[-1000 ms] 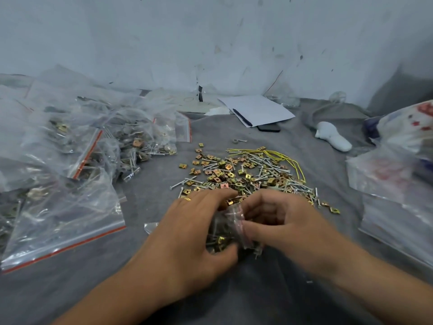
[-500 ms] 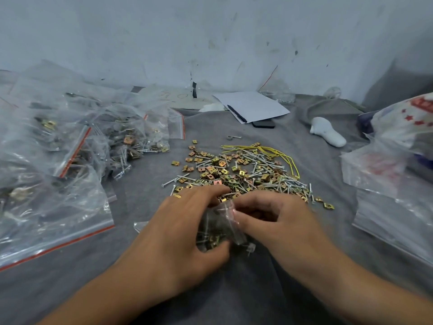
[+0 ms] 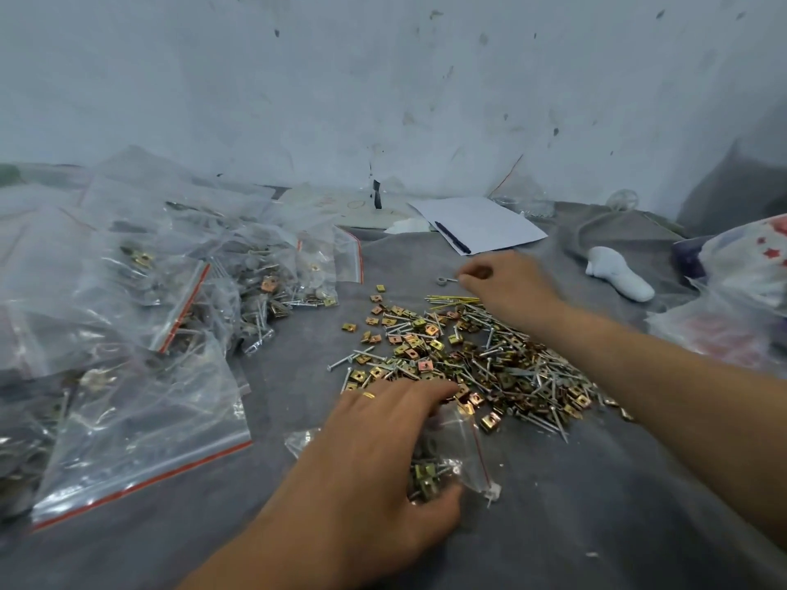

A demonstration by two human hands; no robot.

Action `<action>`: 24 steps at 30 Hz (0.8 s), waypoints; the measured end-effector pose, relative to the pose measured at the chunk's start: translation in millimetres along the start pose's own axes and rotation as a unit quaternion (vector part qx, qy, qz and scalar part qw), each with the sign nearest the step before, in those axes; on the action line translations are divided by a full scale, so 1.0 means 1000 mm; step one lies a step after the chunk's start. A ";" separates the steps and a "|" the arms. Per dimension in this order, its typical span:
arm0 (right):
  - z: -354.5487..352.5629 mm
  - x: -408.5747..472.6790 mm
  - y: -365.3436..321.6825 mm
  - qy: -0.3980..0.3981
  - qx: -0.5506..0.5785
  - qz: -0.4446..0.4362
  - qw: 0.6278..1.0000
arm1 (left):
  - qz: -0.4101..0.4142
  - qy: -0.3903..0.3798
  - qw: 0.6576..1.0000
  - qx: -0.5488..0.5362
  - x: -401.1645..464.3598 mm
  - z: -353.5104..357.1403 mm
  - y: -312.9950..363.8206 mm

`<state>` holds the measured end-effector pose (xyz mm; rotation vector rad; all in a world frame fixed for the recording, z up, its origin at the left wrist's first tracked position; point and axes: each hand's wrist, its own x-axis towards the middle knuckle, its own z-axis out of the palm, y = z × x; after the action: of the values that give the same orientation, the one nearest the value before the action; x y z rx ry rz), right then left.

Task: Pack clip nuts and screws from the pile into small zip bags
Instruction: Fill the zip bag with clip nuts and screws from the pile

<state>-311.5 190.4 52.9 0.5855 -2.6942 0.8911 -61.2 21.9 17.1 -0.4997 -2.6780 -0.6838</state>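
Observation:
A pile of brass clip nuts and silver screws (image 3: 468, 359) lies on the grey cloth (image 3: 575, 504) in the middle. My left hand (image 3: 374, 457) presses down on a small clear zip bag (image 3: 455, 457) with a red line, which holds some clip nuts and screws, just in front of the pile. My right hand (image 3: 506, 287) is stretched past the pile's far edge. Its blurred fingertips are pinched together at the end of a lone grey ring-headed screw (image 3: 443, 281). Whether they grip it is unclear.
Filled zip bags (image 3: 170, 291) are heaped on the left, with a large one (image 3: 140, 419) nearest me. Yellow bands (image 3: 451, 298) lie at the pile's far edge. Paper with a pen (image 3: 481, 223), a white object (image 3: 617, 278) and plastic bags (image 3: 745, 291) sit behind and to the right.
My right hand has let go of the small bag's mouth and reached forward over the pile to the lone screw. My left hand stays on the bag.

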 end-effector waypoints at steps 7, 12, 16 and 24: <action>0.040 0.058 0.000 -0.071 -0.168 -0.053 0.982 | 0.027 -0.008 0.999 0.017 0.002 -0.001 -0.002; 0.031 0.061 0.016 -0.040 -0.130 0.006 0.991 | 0.039 -0.015 0.999 0.032 0.002 0.000 -0.001; 0.021 0.027 0.008 0.025 0.009 0.037 0.999 | 0.036 -0.009 0.998 0.044 0.000 0.001 -0.001; -0.047 -0.162 -0.012 0.002 0.146 0.017 0.989 | 0.021 -0.016 0.999 0.018 0.001 0.002 0.000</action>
<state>-157.4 258.4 39.7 0.5958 -2.5930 1.3085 -62.6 23.3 15.6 -0.5607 -2.6970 -0.6183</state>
